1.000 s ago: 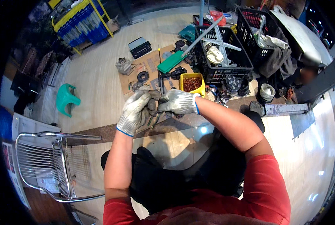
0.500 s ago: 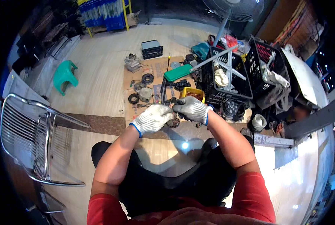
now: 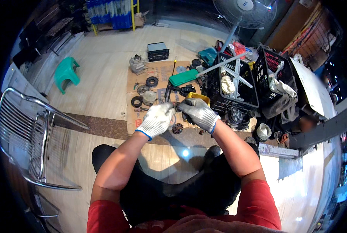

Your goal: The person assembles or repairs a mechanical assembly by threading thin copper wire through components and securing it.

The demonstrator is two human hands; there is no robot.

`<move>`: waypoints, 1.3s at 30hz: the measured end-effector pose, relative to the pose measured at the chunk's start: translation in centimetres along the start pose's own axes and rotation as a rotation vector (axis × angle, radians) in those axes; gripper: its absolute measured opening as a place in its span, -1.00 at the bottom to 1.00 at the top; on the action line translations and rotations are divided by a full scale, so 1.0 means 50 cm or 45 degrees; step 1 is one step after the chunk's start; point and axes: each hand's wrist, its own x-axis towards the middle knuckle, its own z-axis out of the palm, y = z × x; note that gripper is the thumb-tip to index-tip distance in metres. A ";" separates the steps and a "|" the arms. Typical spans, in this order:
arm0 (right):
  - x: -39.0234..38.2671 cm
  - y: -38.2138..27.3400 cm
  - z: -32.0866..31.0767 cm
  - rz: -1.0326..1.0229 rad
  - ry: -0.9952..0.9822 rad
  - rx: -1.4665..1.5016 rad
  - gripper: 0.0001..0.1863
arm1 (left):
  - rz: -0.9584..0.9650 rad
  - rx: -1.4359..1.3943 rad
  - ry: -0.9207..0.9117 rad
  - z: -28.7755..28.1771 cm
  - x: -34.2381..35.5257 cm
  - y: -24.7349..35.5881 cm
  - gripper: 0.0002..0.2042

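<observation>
My left hand [image 3: 158, 118] and my right hand [image 3: 198, 112], both in work gloves, meet over a cardboard sheet [image 3: 136, 121], fingers bent round a small dark piece whose shape I cannot make out. Just below their fingertips lies a round slotted metal part [image 3: 177, 128]. Left of them are a silver housing [image 3: 149, 97] and black rings [image 3: 151, 81]; behind them, black rods [image 3: 168, 92], a green oblong case [image 3: 183, 77] and a yellow container [image 3: 197, 97], partly hidden by my right hand. A metal casting [image 3: 137, 63] stands at the cardboard's far left corner.
A chrome chair [image 3: 26, 136] and green stool [image 3: 66, 73] are at left. Black crates [image 3: 231, 99], a standing fan [image 3: 245, 11], a white panel [image 3: 313, 87] and a grey beam [image 3: 321, 126] crowd the right. A stack of dark trays [image 3: 158, 51] is farther back.
My view has turned, bringing the fan into sight. Both hands remain together with bent fingers, shifting slightly; the round slotted part below them is more exposed than half a second ago.
</observation>
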 end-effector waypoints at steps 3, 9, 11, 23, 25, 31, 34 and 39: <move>0.005 0.012 0.001 -0.111 0.062 0.163 -0.72 | -0.089 -0.148 0.151 0.025 -0.002 -0.030 -0.64; -0.030 -0.048 -0.001 -0.007 0.023 0.406 -0.73 | -0.544 -1.343 0.156 0.034 0.012 -0.042 -0.65; -0.026 -0.047 -0.003 -0.038 0.011 0.339 -0.75 | -0.383 -1.298 0.213 0.066 0.003 -0.100 -0.68; -0.013 0.021 0.022 -0.271 0.012 0.006 -0.77 | -0.468 -2.118 0.201 0.016 0.046 -0.003 -0.64; -0.014 0.027 0.035 -0.379 -0.004 0.021 -0.71 | -0.521 -2.258 0.283 0.006 0.047 -0.002 -0.63; -0.003 0.051 0.051 -0.373 -0.103 0.129 -0.70 | -0.433 -2.297 0.231 -0.014 0.040 -0.027 -0.64; -0.001 0.039 0.036 -0.196 -0.197 0.106 -0.72 | -0.480 -2.247 0.209 -0.024 0.036 -0.028 -0.63; -0.006 0.030 0.011 0.068 -0.295 0.338 -0.74 | -0.681 -2.071 0.343 -0.033 0.033 -0.005 -0.60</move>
